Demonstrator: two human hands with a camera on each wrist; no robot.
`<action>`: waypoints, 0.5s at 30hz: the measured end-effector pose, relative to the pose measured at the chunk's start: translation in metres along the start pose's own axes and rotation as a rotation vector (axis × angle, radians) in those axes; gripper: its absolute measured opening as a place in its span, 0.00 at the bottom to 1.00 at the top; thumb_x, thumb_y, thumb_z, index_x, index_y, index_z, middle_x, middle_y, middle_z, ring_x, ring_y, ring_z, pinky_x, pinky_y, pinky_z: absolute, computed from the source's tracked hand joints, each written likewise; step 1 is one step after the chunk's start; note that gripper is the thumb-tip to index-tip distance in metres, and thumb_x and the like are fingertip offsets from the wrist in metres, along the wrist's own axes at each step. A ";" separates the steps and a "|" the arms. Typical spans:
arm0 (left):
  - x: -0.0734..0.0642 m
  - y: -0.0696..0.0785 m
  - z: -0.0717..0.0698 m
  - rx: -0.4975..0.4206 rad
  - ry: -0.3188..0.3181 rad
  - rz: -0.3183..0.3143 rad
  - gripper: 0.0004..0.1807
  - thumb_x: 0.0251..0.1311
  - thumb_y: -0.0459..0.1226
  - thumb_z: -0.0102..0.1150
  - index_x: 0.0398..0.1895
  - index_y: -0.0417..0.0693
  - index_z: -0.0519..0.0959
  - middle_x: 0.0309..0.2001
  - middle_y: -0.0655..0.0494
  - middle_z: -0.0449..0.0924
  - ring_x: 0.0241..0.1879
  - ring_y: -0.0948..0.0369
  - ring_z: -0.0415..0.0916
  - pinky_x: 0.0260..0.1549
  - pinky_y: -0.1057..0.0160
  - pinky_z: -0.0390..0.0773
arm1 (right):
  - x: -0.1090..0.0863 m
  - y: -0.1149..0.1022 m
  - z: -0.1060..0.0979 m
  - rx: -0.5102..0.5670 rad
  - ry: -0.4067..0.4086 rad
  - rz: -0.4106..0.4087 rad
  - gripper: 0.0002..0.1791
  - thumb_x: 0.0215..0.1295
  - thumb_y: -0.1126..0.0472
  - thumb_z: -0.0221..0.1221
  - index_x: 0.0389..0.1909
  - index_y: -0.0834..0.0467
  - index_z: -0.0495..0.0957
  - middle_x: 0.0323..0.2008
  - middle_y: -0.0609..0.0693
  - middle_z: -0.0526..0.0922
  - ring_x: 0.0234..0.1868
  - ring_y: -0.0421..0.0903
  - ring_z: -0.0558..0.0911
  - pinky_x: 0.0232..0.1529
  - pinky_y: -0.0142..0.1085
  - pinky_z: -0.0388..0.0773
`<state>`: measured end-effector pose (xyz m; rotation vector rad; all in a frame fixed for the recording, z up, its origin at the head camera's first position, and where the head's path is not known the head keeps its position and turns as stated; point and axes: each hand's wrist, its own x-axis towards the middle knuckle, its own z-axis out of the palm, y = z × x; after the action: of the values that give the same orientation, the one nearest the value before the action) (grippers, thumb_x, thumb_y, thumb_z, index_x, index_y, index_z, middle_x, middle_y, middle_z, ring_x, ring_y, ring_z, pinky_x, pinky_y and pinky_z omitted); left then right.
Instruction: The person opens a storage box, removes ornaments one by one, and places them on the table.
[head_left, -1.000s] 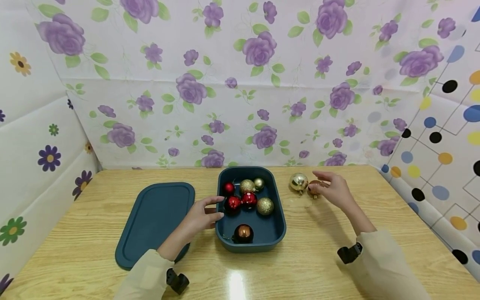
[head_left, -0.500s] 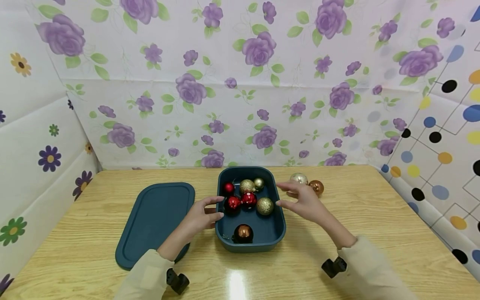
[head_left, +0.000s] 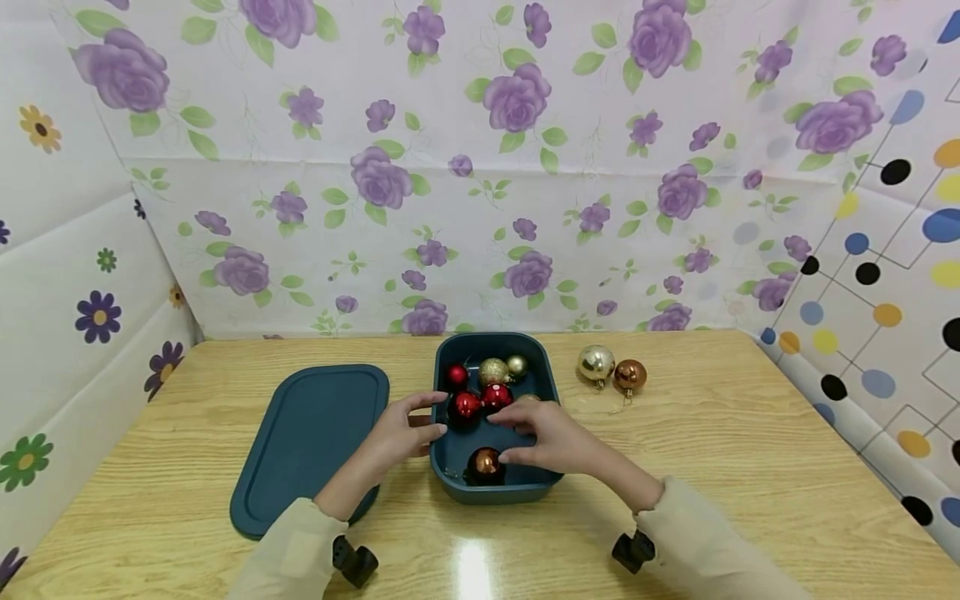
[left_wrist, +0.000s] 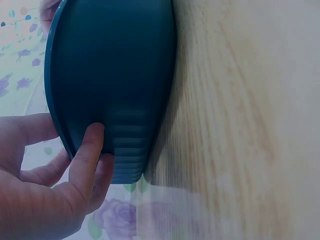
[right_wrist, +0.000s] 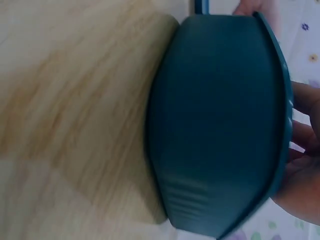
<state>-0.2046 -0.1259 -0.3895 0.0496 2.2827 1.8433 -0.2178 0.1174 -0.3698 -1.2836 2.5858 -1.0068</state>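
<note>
In the head view a dark teal box (head_left: 495,497) stands mid-table with several Christmas baubles in it. My left hand (head_left: 405,429) holds its left wall, with finger and thumb tips over the rim; the left wrist view shows other fingers (left_wrist: 87,155) against the outer wall. Over the near part of the box, my right hand (head_left: 551,437) has its thumb and fingers spread apart. Its thumb tip is at the right side of a shiny brown bauble (head_left: 485,463); contact is unclear. The red baubles (head_left: 496,397) lie beyond, and the hand partly hides a gold glitter bauble (head_left: 529,397).
A flat teal lid (head_left: 315,442) lies on the wooden table left of the box. To the right, at the back, lie a shiny gold bauble (head_left: 596,363) and a copper bauble (head_left: 630,376). Patterned cloth walls (head_left: 480,208) enclose the table's back and sides.
My right hand has left the copper bauble outside, passed over the box's right rim and come down inside beside the brown bauble. The left hand has stayed on the box.
</note>
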 end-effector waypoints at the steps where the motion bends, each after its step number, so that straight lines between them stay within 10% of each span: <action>1: 0.000 0.000 0.000 0.001 0.000 0.000 0.25 0.57 0.29 0.56 0.60 0.47 0.69 0.61 0.46 0.64 0.45 0.55 0.74 0.32 0.60 0.78 | 0.002 -0.001 0.002 -0.013 -0.021 -0.007 0.25 0.54 0.61 0.65 0.53 0.65 0.74 0.48 0.57 0.77 0.44 0.51 0.77 0.41 0.38 0.77; 15: 0.001 0.000 0.000 0.014 0.009 0.002 0.25 0.58 0.29 0.56 0.60 0.48 0.69 0.61 0.47 0.64 0.48 0.53 0.73 0.35 0.58 0.78 | 0.013 -0.003 0.018 -0.076 -0.171 -0.048 0.21 0.53 0.63 0.65 0.49 0.64 0.77 0.45 0.54 0.79 0.42 0.44 0.78 0.38 0.31 0.77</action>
<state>-0.2054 -0.1256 -0.3896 0.0459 2.3025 1.8316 -0.2177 0.0968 -0.3792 -1.3898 2.4965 -0.7749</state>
